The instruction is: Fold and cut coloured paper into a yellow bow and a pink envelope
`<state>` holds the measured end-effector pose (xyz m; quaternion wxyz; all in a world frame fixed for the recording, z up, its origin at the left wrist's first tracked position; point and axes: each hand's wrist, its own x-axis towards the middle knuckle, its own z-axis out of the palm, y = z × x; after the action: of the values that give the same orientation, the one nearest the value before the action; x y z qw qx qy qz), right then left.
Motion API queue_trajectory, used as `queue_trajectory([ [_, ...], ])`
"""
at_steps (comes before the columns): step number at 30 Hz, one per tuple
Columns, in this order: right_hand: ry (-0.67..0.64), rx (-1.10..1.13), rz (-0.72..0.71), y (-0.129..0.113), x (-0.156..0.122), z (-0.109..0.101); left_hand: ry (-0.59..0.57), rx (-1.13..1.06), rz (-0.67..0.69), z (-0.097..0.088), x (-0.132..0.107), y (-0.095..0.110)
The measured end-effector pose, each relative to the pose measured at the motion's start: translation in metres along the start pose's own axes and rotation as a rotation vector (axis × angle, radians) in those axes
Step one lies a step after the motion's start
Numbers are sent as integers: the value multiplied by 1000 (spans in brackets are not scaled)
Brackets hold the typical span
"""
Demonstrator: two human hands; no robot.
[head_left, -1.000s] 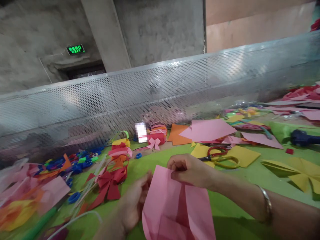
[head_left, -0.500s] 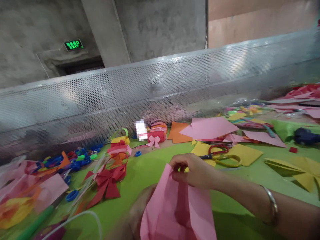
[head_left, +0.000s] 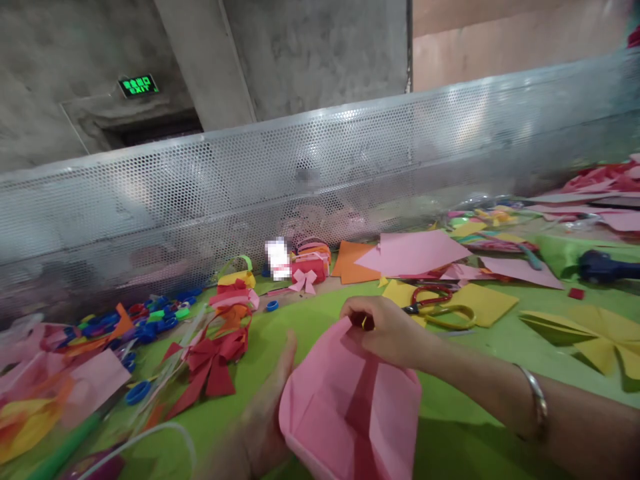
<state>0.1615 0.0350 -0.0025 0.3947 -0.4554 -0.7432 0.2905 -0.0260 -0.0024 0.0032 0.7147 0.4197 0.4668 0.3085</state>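
Observation:
A folded pink paper sheet (head_left: 345,410) is held up over the green table (head_left: 310,320) in front of me. My right hand (head_left: 387,330) pinches the sheet's top edge, fingers closed. My left hand (head_left: 267,417) sits behind the sheet's left side with its thumb up; its fingers are hidden by the paper, and it appears to support the sheet. A silver bangle (head_left: 537,403) rings my right wrist.
Red-and-yellow scissors (head_left: 440,310) lie on yellow paper just beyond my right hand. Red paper bows (head_left: 213,357), blue rings (head_left: 150,323), small paper baskets (head_left: 310,267), pink sheets (head_left: 417,253), yellow folded paper (head_left: 595,337) and a dark tool (head_left: 603,265) surround me. A perforated metal screen (head_left: 350,167) borders the table.
The pink sheet has rounded out and tipped lower. My left hand moved down behind its left side; my right hand kept its pinch on the top edge.

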Motion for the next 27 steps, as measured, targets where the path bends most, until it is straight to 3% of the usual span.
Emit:
queue_trajectory([
  [2,-7,-17,16,4,2,-1,-130,-18,7,0,-4,3],
  [4,-23,-25,23,6,3,0,-177,17,83,-1,-8,4],
  [6,-44,-20,20,5,2,3,-92,110,136,-2,-10,3],
  [11,-102,31,23,-3,-3,6,210,206,106,-1,-8,-1],
  [19,-267,163,75,-1,-1,0,193,92,142,2,-5,0],
  [27,-283,177,46,3,-3,6,162,366,215,-3,-5,3],
])
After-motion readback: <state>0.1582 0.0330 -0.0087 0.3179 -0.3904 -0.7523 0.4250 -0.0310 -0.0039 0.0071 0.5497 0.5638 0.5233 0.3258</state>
